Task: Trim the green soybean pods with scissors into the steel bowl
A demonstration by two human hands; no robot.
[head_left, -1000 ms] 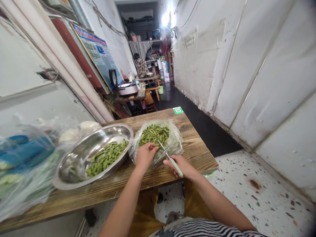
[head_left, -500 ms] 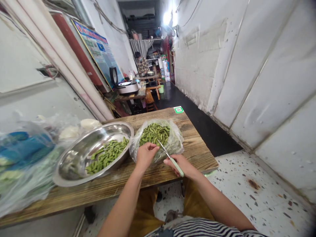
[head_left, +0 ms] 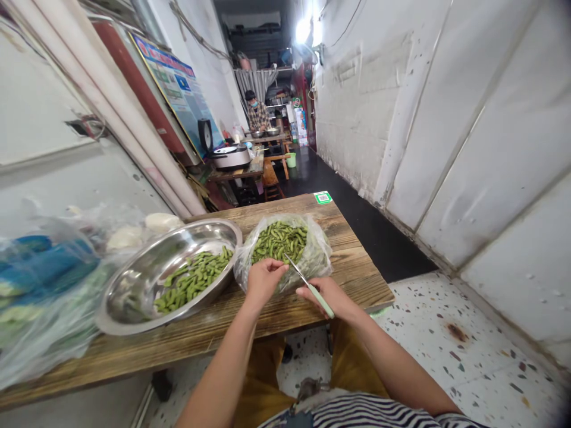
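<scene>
While a wooden table (head_left: 357, 267) bears a steel basin (head_left: 138, 291) and, just right of it, a clear bag (head_left: 319, 255), the left hand (head_left: 262, 282) is bunched, whether on anything I cannot tell, as the right hand (head_left: 332, 294) grasps a green-handled cutting tool (head_left: 321, 301) near green pods (head_left: 279, 241) in bag and basin.

The lone view looks from head height, forward and down — near above the right grip (head_left: 326, 293), with the wooden desk (head_left: 354, 261) just ahead of it and the black-floored passage (head_left: 375, 246) farther beyond.
</scene>
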